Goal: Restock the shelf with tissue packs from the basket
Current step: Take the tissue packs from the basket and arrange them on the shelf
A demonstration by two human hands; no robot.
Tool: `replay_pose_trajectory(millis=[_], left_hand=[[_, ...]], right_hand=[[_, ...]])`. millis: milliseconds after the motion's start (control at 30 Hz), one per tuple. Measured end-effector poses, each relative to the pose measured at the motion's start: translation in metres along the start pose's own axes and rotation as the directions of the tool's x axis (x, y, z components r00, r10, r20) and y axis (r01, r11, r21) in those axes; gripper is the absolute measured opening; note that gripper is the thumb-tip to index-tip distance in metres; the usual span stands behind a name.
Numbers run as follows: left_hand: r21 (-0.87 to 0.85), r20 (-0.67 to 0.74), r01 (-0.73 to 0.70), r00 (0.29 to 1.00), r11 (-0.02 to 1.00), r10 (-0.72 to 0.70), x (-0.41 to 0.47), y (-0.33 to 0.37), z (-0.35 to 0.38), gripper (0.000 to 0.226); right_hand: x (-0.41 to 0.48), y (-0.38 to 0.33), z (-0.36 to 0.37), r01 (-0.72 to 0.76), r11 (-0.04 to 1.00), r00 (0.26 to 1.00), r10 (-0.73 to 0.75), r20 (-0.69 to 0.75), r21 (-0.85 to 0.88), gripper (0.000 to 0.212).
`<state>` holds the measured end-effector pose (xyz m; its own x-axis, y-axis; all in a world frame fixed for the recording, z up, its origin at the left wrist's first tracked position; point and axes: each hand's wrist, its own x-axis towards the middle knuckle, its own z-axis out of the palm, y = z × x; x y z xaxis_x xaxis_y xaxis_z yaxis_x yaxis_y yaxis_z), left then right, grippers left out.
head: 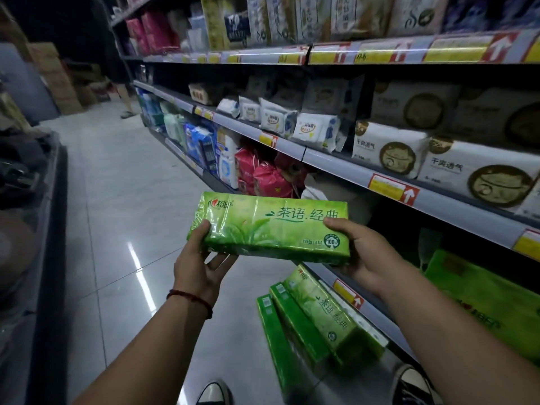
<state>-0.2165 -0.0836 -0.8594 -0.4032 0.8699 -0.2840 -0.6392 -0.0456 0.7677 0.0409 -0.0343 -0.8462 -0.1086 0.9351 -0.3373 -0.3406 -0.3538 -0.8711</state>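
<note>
Green tissue pack, level, gripped at its ends by left hand and right hand, fingers wrapped round it, before shelf.

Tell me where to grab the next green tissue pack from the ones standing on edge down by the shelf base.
Take the nearest upright pack by its two long flat faces, coming from above. It stands on edge beside the other packs, so only its narrow top edge is free. Both hands, left and right, now hold the current pack.
</note>
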Motion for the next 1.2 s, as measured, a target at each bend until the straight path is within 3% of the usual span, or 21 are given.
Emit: replay_pose_trajectory(millis=[200,367,533,633,833,967,1100,1200], left_hand=[[-0.068,0.02,-0.024,0.999,0.997,0.026,0.001,0.003,-0.003,0.032],[-0.07,0.073,0.032,0.997,0.997,-0.027,-0.003,0.004,0.001,0.015],[-0.008,0.16,0.187,0.97,0.982,-0.184,-0.004,0.001,0.001,0.043],[0.102,0.189,0.233,0.95,0.967,-0.249,-0.004,0.003,-0.002,0.056],[0.31,0.237,0.232,0.92,0.922,-0.311,-0.005,0.004,0.0,0.04],[0.272,0.255,0.227,0.92,0.935,-0.298,-0.007,0.003,0.002,0.04],[0.227,0.255,0.225,0.925,0.948,-0.281,-0.005,0.001,0.002,0.04],[0.316,0.237,0.232,0.92,0.92,-0.313,0.001,0.001,-0.003,0.046]], right_hand=[[0.004,0.003,0.008,-0.094,0.99,0.994,0.099,-0.036,0.107,0.034],[0.002,0.006,0.013,-0.151,0.931,0.982,0.179,-0.055,0.333,0.031],[0.003,0.012,0.021,-0.093,0.875,0.991,0.127,-0.039,0.475,0.037],[0.006,0.014,0.021,-0.088,0.892,0.991,0.121,-0.048,0.444,0.038],[0.006,0.009,0.019,-0.054,0.916,0.99,0.1,-0.097,0.397,0.028],[0.007,0.007,0.021,-0.043,0.945,0.997,0.06,-0.043,0.324,0.031],[0.001,0.016,0.032,-0.154,0.979,0.986,0.143,0.09,0.135,0.037],[0.002,0.022,0.036,-0.14,0.983,0.99,0.137,0.034,0.118,0.035]])
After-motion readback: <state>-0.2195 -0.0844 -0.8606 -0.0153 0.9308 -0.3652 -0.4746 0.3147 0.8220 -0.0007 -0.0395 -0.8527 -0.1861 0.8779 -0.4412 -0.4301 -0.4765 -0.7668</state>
